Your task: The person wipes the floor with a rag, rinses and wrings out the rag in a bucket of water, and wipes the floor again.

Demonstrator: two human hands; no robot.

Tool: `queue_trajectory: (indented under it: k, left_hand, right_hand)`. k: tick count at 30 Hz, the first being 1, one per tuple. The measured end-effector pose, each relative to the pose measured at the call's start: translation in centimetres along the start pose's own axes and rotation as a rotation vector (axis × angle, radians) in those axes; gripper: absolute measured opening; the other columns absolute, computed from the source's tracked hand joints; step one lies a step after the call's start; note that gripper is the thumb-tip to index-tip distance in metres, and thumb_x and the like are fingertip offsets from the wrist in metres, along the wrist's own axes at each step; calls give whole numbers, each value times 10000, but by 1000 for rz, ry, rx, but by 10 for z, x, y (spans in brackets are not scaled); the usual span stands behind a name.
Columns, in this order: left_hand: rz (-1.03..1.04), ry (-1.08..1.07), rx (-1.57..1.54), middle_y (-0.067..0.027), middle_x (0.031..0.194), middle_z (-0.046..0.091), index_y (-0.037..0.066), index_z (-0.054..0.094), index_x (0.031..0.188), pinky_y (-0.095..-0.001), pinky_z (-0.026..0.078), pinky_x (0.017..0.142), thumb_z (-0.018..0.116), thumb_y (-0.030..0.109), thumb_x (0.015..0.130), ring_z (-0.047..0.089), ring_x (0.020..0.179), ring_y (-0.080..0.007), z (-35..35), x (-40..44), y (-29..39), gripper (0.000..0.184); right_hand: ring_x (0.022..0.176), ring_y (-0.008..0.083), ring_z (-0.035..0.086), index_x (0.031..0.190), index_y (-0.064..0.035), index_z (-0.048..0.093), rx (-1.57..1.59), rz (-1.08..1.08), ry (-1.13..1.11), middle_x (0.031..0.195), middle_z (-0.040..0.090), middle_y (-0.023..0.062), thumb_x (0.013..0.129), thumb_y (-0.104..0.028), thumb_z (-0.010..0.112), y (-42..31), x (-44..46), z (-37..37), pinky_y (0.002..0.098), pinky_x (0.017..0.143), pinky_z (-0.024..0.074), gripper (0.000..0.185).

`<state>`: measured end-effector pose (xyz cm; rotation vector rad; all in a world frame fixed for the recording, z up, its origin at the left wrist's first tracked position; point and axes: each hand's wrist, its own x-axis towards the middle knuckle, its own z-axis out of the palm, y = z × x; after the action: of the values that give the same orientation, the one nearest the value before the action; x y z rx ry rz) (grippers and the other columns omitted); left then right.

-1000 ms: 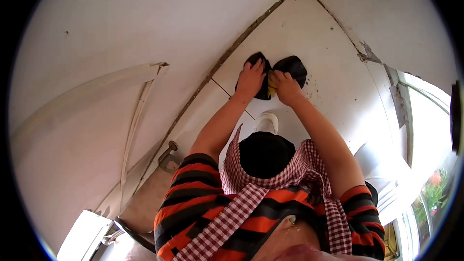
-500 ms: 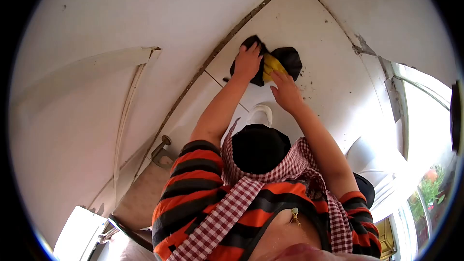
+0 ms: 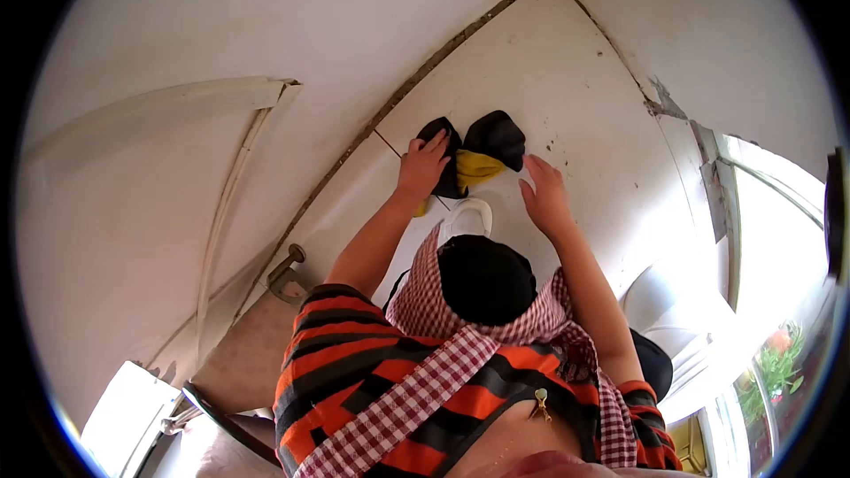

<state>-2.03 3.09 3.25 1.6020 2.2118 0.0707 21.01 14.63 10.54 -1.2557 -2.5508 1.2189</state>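
Note:
A crumpled black-and-yellow cloth (image 3: pixel 479 168) lies on the pale tiled floor, with black parts on either side of a yellow middle. My left hand (image 3: pixel 423 166) rests on its left black part, fingers stretched out over the fabric. A small yellow bit peeks out beneath my left wrist. To the right of the cloth is my right hand (image 3: pixel 546 195), its fingers apart and the fingertips close to the right black part; whether they touch it I cannot tell. The toe of a white shoe (image 3: pixel 469 215) shows just below the cloth.
Dark specks (image 3: pixel 551 143) are scattered on the floor tiles (image 3: pixel 567 71). White walls (image 3: pixel 266 9) meet at a corner ahead, with a dirty gap along the floor's left edge. A white plastic stool (image 3: pixel 677 319) is at the right, and a metal fitting (image 3: pixel 287 274) at the left.
Both hands and the cloth are closer to my body, the cloth also a little left. My right hand has moved off the yellow part to the cloth's right side.

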Motion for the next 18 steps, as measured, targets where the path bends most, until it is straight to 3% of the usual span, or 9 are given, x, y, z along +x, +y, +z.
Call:
queue_trajectory:
  k: [2, 3, 6, 7, 11, 13, 15, 18]
  left_hand:
    - [-27, 87, 8, 30, 1356, 454, 107, 542, 1216, -339, 481, 807, 577, 218, 849, 475, 945, -273, 2, 6, -1, 385]
    - [-73, 109, 54, 63, 1383, 413, 158, 486, 1281, -394, 488, 788, 556, 268, 865, 460, 1037, -254, 8, 9, -3, 436]
    - [-185, 270, 37, 58, 1387, 410, 153, 485, 1282, -415, 450, 846, 547, 256, 872, 455, 1080, -274, 8, -13, -7, 428]
    - [-246, 186, 76, 4, 1392, 411, 123, 485, 1285, -411, 397, 918, 530, 248, 887, 453, 1103, -295, 6, -24, -9, 419]
    - [-76, 257, 151, -111, 1374, 423, 41, 459, 1298, -393, 353, 963, 525, 207, 890, 472, 1074, -312, 26, 10, -25, 446]
    - [-15, 289, 161, -104, 1352, 446, 41, 490, 1264, -404, 362, 961, 529, 208, 883, 471, 1081, -332, 4, 57, -15, 418]
    - [-113, 319, 3, -78, 1350, 451, 62, 491, 1264, -411, 369, 970, 519, 207, 883, 463, 1081, -361, -8, 102, -4, 409]
    - [-41, 188, 55, -53, 1367, 430, 82, 484, 1275, -391, 370, 982, 494, 258, 908, 450, 1115, -309, -14, 106, -6, 407]
  right_hand:
    - [1088, 383, 474, 1241, -31, 479, -6, 46, -10, 1249, 499, 162, 830, -108, 569, 12, -3, 0, 428, 926, 409, 428]
    - [1083, 386, 476, 1240, -37, 481, -7, 74, -22, 1252, 498, 156, 828, -115, 569, 13, -7, 2, 429, 921, 417, 429]
    - [1080, 385, 478, 1254, -36, 475, -44, 96, -75, 1254, 498, 159, 831, -112, 569, 11, -15, -4, 427, 920, 419, 440]
    - [1083, 384, 477, 1256, -34, 473, -44, 105, -78, 1256, 498, 158, 834, -112, 567, 12, -16, -9, 426, 920, 419, 439]
    - [1099, 378, 473, 1263, -28, 466, -23, 113, -82, 1265, 495, 156, 844, -113, 560, 20, -19, -8, 418, 924, 420, 437]
    - [1107, 377, 471, 1264, -28, 466, -17, 114, -96, 1268, 494, 155, 847, -111, 557, 22, -22, -3, 416, 926, 420, 435]
    - [1113, 376, 468, 1261, -30, 469, -29, 104, -102, 1267, 494, 155, 847, -108, 557, 17, -17, -6, 416, 928, 419, 430]
    - [1112, 370, 470, 1252, -34, 479, -52, 84, -101, 1261, 499, 155, 852, -110, 552, 10, -16, -14, 416, 926, 419, 414]
